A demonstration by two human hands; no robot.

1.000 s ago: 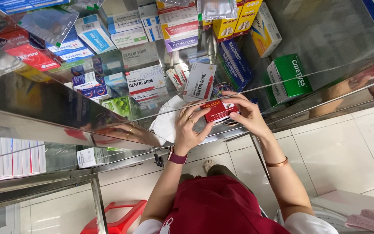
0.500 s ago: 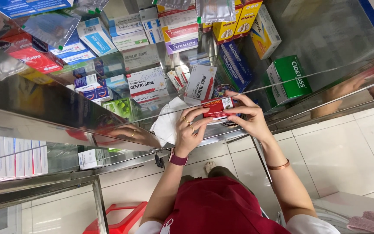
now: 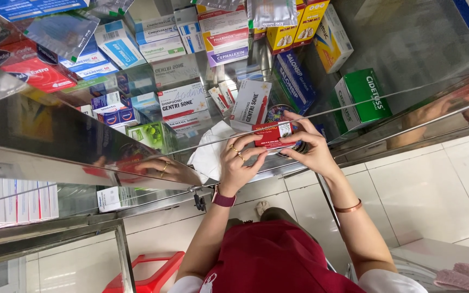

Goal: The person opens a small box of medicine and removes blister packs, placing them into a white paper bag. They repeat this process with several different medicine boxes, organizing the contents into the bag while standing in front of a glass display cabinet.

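Since a sec ago the small red box (image 3: 271, 134) has tipped a bit flatter & both hands sit slightly lower on the glass counter (image 3: 354, 116). The box is held between both hands, just above the counter edge. Left hand (image 3: 238, 165) grips its left end, fingers curled, rings showing; right hand (image 3: 309, 147) pinches the right end w/ thumb & fingertips. A white cloth (image 3: 208, 157) lies just left. Beyond: a white-and-red carton (image 3: 251, 103), a green box (image 3: 366, 97), yellow boxes (image 3: 299, 24). A red stool (image 3: 145, 274) is below.

Dark red top, white sleeves
A maroon watch (image 3: 223, 199), gold rings (image 3: 238, 152) and a copper bangle (image 3: 348, 206) are worn.
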